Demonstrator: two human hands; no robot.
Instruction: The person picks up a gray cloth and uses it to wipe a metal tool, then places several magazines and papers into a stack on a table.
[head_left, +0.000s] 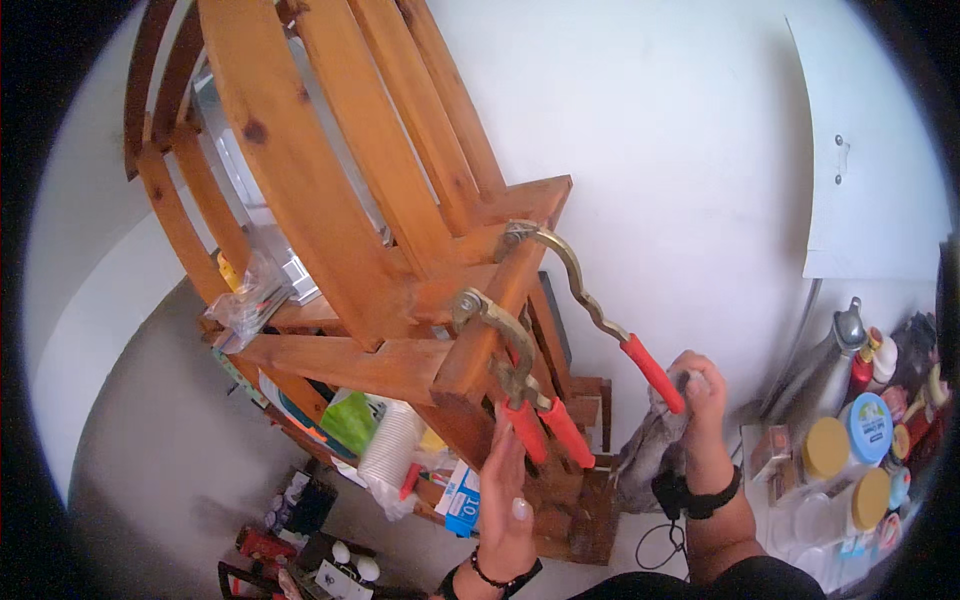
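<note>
A grey cloth hangs bunched from my right hand, whose fingers are curled right beside the red-sleeved end of a brass-coloured curved metal handle. That handle is hinged on the corner of a wooden slatted rack. Nearer to me, a second metal fitting with two red-sleeved handles is also on the rack's edge. My left hand is raised with its fingers extended, just beside or behind the left red sleeve; whether it touches the sleeve cannot be told.
Jars with yellow lids and bottles crowd the right side. A plastic bag of small items lies on the rack at left. Below are a roll of stacked white cups and a blue box. A white wall stands behind.
</note>
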